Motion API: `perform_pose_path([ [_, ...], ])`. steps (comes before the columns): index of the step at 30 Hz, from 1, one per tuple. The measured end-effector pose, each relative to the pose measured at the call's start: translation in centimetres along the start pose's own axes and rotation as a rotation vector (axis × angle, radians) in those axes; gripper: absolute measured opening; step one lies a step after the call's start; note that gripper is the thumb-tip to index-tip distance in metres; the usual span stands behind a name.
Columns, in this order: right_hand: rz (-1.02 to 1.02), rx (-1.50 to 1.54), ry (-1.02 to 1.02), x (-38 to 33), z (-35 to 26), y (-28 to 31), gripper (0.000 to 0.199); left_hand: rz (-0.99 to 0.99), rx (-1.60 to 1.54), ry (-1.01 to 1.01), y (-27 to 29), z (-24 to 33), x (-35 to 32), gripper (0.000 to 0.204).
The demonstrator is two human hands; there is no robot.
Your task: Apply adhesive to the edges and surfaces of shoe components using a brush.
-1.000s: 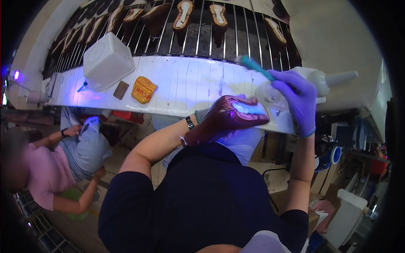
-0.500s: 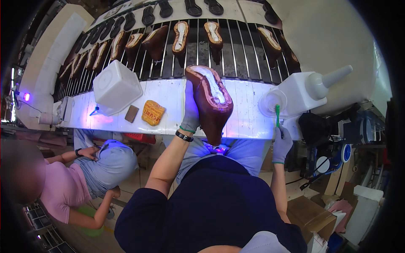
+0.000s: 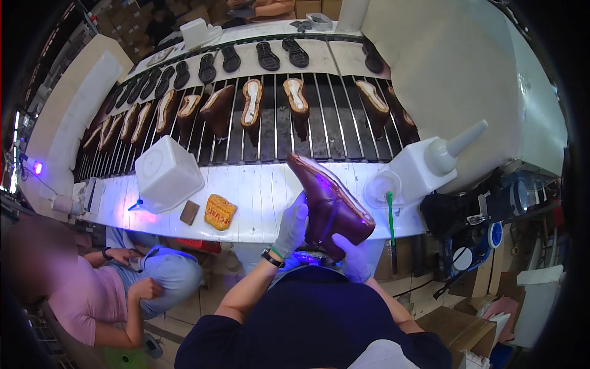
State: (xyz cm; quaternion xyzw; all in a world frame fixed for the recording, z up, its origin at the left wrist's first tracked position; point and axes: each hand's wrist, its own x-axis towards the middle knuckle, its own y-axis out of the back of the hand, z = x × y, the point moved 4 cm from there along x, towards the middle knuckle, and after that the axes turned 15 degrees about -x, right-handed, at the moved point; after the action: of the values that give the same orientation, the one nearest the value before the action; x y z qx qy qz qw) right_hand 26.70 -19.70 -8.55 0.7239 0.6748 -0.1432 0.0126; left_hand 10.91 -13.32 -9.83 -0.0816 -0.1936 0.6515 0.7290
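Above the near edge of the white bench I hold a dark brown leather boot (image 3: 326, 206), tilted with its pale-edged underside facing up and to the right. My gloved left hand (image 3: 291, 227) grips it from the left. Lower down, my gloved right hand (image 3: 353, 259) has its fingers against the shaft; part of them is hidden. To the right, a brush with a green handle (image 3: 391, 212) leans in a clear round cup (image 3: 376, 189), its handle over the bench edge. Beside the cup lies a white plastic bottle (image 3: 420, 166) with a long spout.
On the roller conveyor (image 3: 329, 117) stand several upturned boots (image 3: 251, 101). Black soles (image 3: 268, 56) line a shelf behind. A white jug (image 3: 166, 172), a brown block (image 3: 189, 212) and a yellow sponge-like pad (image 3: 219, 212) lie at left. A person in pink (image 3: 92, 289) sits at my left.
My right hand has let go of the green brush, leaving it in the cup, and moved onto the boot. The boot has turned and tipped rightward. The view has shifted upward.
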Motion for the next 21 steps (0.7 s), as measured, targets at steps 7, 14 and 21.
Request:
perform_pose_path([
  [7, 0.145, -0.100, 0.061, 4.4, -2.3, 2.1, 0.050, 0.015, 0.365, -0.014, 5.3, -0.7, -2.3, 0.042],
  [14, 0.246, -0.308, 0.231, 16.3, -7.7, 1.2, 0.054, 0.087, 0.536, -0.153, 6.7, -1.5, -3.4, 0.026],
  [21, 0.118, -0.807, 0.079, 35.4, -1.4, 2.1, 0.080, -0.019, 0.652, -0.247, 4.9, -0.5, -3.1, 0.024],
])
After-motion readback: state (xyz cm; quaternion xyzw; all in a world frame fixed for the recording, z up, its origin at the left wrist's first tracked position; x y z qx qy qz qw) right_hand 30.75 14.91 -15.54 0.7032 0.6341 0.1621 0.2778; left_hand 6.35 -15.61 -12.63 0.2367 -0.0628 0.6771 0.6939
